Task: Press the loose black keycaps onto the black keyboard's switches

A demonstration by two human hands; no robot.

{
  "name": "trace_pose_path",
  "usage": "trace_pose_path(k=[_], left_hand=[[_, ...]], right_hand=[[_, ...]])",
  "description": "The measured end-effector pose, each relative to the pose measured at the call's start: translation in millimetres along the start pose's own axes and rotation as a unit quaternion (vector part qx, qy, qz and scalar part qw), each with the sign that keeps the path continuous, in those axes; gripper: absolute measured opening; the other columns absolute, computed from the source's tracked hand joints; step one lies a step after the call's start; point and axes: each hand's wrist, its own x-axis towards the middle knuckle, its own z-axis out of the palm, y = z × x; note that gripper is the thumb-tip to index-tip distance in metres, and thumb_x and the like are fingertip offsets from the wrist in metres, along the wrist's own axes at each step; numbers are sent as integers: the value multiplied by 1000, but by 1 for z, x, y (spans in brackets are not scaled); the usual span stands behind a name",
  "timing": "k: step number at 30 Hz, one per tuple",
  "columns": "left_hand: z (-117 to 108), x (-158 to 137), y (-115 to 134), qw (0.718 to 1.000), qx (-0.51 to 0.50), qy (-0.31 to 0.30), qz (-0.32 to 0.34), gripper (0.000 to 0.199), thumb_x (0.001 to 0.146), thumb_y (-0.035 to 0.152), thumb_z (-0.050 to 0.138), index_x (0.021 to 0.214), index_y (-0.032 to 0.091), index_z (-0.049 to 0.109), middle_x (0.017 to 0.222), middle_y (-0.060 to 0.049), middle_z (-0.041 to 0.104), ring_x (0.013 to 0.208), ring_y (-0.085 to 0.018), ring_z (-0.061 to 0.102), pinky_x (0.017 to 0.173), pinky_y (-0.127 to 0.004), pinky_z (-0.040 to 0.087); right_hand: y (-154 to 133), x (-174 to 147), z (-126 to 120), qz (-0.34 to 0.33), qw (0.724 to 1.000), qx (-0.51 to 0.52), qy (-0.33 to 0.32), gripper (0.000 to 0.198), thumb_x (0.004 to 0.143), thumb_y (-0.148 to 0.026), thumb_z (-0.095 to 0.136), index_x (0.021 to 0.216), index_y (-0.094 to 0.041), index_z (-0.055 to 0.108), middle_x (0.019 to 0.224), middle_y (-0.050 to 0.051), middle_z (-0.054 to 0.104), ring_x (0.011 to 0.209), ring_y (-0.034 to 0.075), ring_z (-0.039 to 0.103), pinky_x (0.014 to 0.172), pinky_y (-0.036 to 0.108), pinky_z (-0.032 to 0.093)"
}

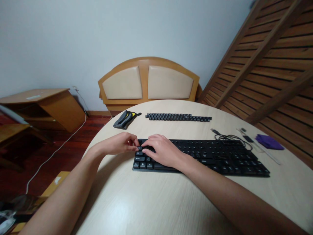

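A black keyboard [205, 161] lies on the table, slightly skewed, with keycaps along its front and left parts and several bare key posts in its upper rows. My left hand [124, 143] is at the keyboard's left edge, thumb and fingers pinched at a small black keycap [139, 148]. From the other side my right hand [160, 150] reaches over the keys. Its thumb and index fingertips come close together at that same keycap; its other fingers are curled and partly hidden. Whether the keycap is seated or lifted cannot be made out.
Loose black keycaps [171, 117] stand in rows toward the table's [146, 202] far side. A grey-and-yellow pouch-like item [126, 119] lies at back left. On the right are a coiled USB cable [230, 137], a purple cloth [269, 142] and a thin white stick [271, 155].
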Motion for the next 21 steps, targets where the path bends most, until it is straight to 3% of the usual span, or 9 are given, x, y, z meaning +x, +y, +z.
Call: trace_pose_path(k=[6,12,18,21], left_hand=[[-2,-2,0,1000,26,2,15,28,87,41,61,95,16,72,86,-3,75,76,-18,63,67,-24,45],[-3,-2,-1,999,37,4,17,30,88,43,60,97,17,72,90,-5,74,80,-20,65,71,-26,48],[-3,-3,0,994,88,34,53,30,90,44,59,93,19,74,137,-12,59,115,-26,61,97,-33,44],[-2,-4,4,996,69,17,46,29,92,42,58,91,17,72,120,-11,70,99,-23,67,88,-29,46]], right_hand=[[-8,16,5,39,999,10,11,16,92,-30,65,92,-19,77,94,8,76,97,23,64,86,34,48],[-1,12,13,41,995,83,43,8,87,-23,70,88,-19,76,93,5,76,94,20,64,89,33,47],[1,9,16,37,993,101,52,8,89,-24,69,87,-17,73,94,6,75,97,21,63,91,34,46],[0,9,16,42,993,100,50,9,90,-25,69,88,-17,72,96,7,75,98,21,62,92,34,46]])
